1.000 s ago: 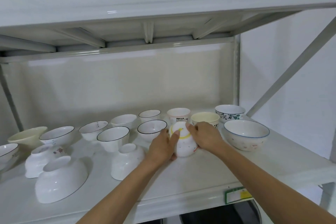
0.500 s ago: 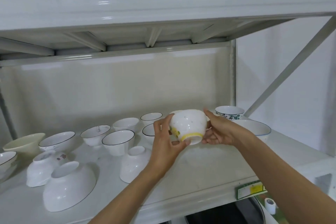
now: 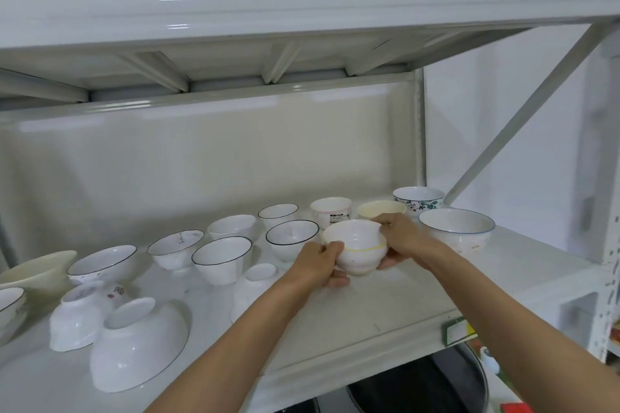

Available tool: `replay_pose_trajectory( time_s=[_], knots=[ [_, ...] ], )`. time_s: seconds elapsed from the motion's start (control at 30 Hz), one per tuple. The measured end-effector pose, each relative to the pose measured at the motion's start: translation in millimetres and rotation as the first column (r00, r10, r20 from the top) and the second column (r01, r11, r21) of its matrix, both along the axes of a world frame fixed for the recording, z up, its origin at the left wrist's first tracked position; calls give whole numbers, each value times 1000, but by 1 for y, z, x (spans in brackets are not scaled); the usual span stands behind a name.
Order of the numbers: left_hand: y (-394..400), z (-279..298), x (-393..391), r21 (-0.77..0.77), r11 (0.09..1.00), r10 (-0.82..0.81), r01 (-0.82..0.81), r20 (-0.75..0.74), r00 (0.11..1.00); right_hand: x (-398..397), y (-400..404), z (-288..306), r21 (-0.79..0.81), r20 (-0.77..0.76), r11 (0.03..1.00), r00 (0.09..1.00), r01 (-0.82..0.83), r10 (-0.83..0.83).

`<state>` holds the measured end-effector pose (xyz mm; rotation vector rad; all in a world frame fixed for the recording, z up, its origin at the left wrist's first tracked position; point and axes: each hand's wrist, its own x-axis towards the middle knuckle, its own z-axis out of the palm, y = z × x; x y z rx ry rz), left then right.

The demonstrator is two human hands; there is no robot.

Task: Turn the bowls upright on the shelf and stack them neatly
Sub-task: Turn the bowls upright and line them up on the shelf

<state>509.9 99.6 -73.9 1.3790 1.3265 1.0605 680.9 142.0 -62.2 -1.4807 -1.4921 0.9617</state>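
My left hand [image 3: 318, 263] and right hand [image 3: 404, 240] clasp the small white ceramic bowl with the yellow band [image 3: 357, 250] from opposite sides, mouth up, just above the white metal shelf [image 3: 385, 305] (three bowls at my left remain overturned, nearer my left hand).

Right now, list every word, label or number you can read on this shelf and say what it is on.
Nothing here can be read for certain.
Cup: a dark printed mark on its side, too blurred to read.
Green and yellow tag on the shelf edge: print too small to read.
Upside-down bowl: a small red mark, possibly a flower, not legible text.
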Motion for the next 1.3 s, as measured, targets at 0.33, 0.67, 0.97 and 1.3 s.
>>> replay_pose_trajectory(
  time_s=[0.33, 0.67, 0.97, 1.3],
  knots=[
    [-1, -6, 10, -66, 997, 49, -48, 14, 999, 2, -4, -4, 55, 233, 996, 970, 64, -75],
    [-15, 10, -1, 116, 993, 59, -30, -253, 966, 8, -3, 8, 432, 514, 892, 778, 128, -361],
    [-35, 41, -69, 331, 913, 350, -238, -338, 874, -76, -33, 26, 561, 438, 810, 892, -174, -112],
    [-63, 8, -125, 141, 931, 346, -338, -639, 687, -130, -40, -20, 137, 591, 926, 779, -351, 208]
  ],
)
